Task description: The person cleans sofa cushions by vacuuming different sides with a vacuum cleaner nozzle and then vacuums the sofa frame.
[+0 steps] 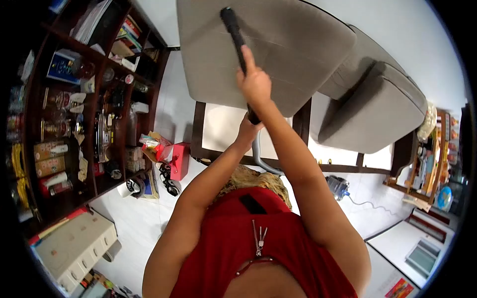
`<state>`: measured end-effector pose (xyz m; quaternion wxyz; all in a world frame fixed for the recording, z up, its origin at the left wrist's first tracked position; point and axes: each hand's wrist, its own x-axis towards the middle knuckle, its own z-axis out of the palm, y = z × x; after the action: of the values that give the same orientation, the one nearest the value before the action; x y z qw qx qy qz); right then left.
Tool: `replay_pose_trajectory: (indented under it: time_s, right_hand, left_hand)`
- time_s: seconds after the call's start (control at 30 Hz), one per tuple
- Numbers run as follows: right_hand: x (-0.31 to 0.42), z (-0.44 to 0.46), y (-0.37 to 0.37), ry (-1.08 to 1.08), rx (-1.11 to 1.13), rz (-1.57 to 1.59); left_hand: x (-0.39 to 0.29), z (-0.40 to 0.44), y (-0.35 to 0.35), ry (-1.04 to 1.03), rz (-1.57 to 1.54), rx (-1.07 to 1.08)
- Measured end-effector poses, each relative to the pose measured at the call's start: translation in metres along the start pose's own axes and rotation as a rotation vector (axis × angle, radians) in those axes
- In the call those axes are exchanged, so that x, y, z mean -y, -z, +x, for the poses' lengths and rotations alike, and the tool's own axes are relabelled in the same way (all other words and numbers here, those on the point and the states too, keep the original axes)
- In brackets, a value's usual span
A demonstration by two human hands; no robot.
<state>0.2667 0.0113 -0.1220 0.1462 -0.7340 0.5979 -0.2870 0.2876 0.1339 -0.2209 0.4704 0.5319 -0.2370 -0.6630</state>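
Note:
A black vacuum cleaner tube (234, 29) runs up and away from me, its far end against a grey sofa cushion (298, 54) that stands upright. My right hand (256, 85) is closed around the middle of the tube, with the index finger stretched along it. Lower down, my left hand (246, 133) grips the tube's near end, where a grey hose (257, 154) comes out and curves down to the right. Where the hose leads is hidden behind my right arm and body.
On the left stands a dark wooden shelf (102, 64) full of goods. A red box (180, 161) sits on the floor beside it. Another grey cushion (380, 111) leans on the sofa frame at right. A clear plastic container (338, 187) with a cord lies nearby.

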Motion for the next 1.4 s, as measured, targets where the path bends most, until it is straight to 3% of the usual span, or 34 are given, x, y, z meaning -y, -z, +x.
replay_pose_trajectory:
  time_s: [0.07, 0.1, 0.2, 0.3, 0.33, 0.43, 0.57, 0.63, 0.73, 0.83, 0.9, 1.0, 1.1, 1.23, 1.37, 1.4]
  right_hand:
    - [-0.004, -0.013, -0.012, -0.036, 0.107, -0.081]
    - [-0.009, -0.021, -0.018, -0.047, 0.163, -0.112]
    - [-0.034, -0.053, -0.036, -0.107, 0.27, -0.099]
    - [-0.06, -0.068, -0.031, -0.259, 0.329, 0.021]
    - [-0.068, -0.072, -0.025, -0.308, 0.359, 0.058]
    - [-0.083, -0.086, -0.001, -0.362, 0.35, 0.115]
    - [-0.085, -0.091, 0.065, -0.299, 0.015, 0.194]
    - [-0.089, -0.076, 0.1, -0.244, -0.196, 0.177]
    - [-0.109, -0.043, 0.15, -0.185, -0.434, 0.165]
    - [-0.138, -0.018, 0.175, -0.21, -0.494, 0.095]
    - [-0.16, -0.013, 0.183, -0.299, -0.377, 0.071]
    - [-0.178, -0.026, 0.186, -0.35, -0.256, 0.019]
    - [-0.188, -0.057, 0.186, -0.384, -0.172, 0.033]
    - [-0.228, -0.106, 0.157, -0.431, -0.045, 0.175]
    - [-0.244, -0.131, 0.191, -0.348, 0.005, 0.358]
    - [-0.247, -0.136, 0.207, -0.341, -0.019, 0.518]
  left_hand:
    - [0.028, 0.002, -0.001, 0.073, -0.129, 0.044]
    - [0.034, -0.009, -0.002, 0.208, 0.007, 0.117]
    - [0.045, -0.033, -0.014, 0.332, 0.019, 0.055]
    - [0.069, -0.037, -0.003, 0.267, 0.049, 0.18]
    - [0.07, -0.044, -0.01, 0.287, 0.067, 0.075]
    - [0.056, -0.052, -0.028, 0.017, 0.079, 0.079]
    - [0.043, -0.034, -0.062, -0.108, 0.258, 0.103]
    - [0.021, -0.022, -0.092, -0.376, 0.393, 0.162]
    - [-0.022, 0.0, -0.14, -0.352, 0.355, 0.312]
    - [-0.058, 0.011, -0.188, -0.295, 0.327, 0.391]
    - [-0.059, 0.02, -0.206, -0.174, 0.3, 0.416]
    - [-0.036, 0.008, -0.224, -0.229, 0.243, 0.401]
    - [-0.017, -0.018, -0.24, -0.143, 0.191, 0.344]
    - [0.051, -0.019, -0.22, 0.122, 0.421, 0.277]
    - [0.067, -0.041, -0.237, -0.105, 0.504, 0.147]
    - [0.065, -0.046, -0.248, -0.159, 0.341, 0.134]
